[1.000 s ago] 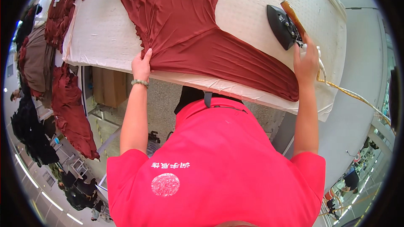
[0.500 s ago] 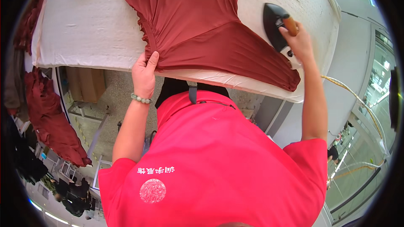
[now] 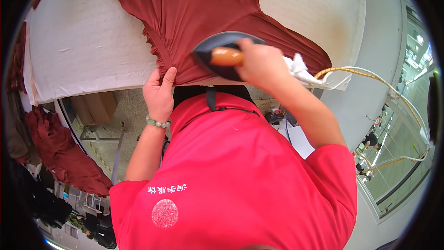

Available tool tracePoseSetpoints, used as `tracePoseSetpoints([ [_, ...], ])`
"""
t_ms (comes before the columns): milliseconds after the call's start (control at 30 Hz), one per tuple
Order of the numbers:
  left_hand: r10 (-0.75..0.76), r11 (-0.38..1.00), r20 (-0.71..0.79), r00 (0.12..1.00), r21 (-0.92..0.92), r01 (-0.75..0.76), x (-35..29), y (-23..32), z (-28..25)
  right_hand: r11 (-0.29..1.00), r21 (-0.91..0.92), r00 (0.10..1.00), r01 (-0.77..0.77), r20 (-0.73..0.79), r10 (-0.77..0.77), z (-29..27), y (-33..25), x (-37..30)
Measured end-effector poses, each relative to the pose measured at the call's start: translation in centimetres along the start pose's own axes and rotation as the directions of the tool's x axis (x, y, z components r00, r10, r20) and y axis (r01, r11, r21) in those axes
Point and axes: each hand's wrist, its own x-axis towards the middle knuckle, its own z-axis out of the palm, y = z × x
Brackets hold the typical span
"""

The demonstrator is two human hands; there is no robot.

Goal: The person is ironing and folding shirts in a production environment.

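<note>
A dark red garment (image 3: 203,9) with a gathered left edge lies spread over a white padded ironing table (image 3: 92,32). My left hand (image 3: 158,93) pinches the garment's near left corner at the table's front edge, thumb on top. In my right hand (image 3: 266,62) is a black iron (image 3: 206,55), gripped by its orange-brown wooden handle. The iron is over the near part of the garment, just right of my left hand, its tip pointing left. Motion blurs the right hand a little. A white cloth (image 3: 300,68) bunches behind the iron, under my right wrist.
A yellow-and-white hose (image 3: 379,81) runs from behind the iron off to the right. More dark red garments (image 3: 69,153) hang at the left, near a dark pile (image 3: 41,194). Below the table stands a brown box (image 3: 95,107). A glass partition (image 3: 397,166) rises at the right.
My right hand has brought the iron from the bare table at the right leftward onto the garment. The left hand keeps its hold on the corner.
</note>
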Motion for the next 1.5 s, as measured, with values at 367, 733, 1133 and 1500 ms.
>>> tracePoseSetpoints([
  [367, 0.053, 0.999, -0.045, 0.998, 0.01, -0.052, -0.4, 1.1, -0.1, 0.986, 0.139, 0.982, -0.087, -0.152, 0.109, -0.3, 2.2, -1.7],
  [733, 0.096, 0.901, -0.201, 0.975, -0.399, -0.171, -0.3, 2.7, 1.0, 0.854, 0.332, 0.776, -0.4, -0.373, 0.508, 1.2, 16.4, -6.8],
  [1133, 0.1, 0.823, -0.318, 0.943, -0.507, -0.258, -1.1, 5.8, 3.3, 0.978, 0.115, 0.919, 0.173, -0.376, -0.118, -0.2, 19.0, -3.4],
  [1500, 0.368, 0.903, -0.313, 0.876, -0.103, -0.417, 1.2, 6.9, 4.0, 0.977, 0.099, 0.66, -0.187, -0.725, 0.199, -5.4, 36.9, -1.4],
])
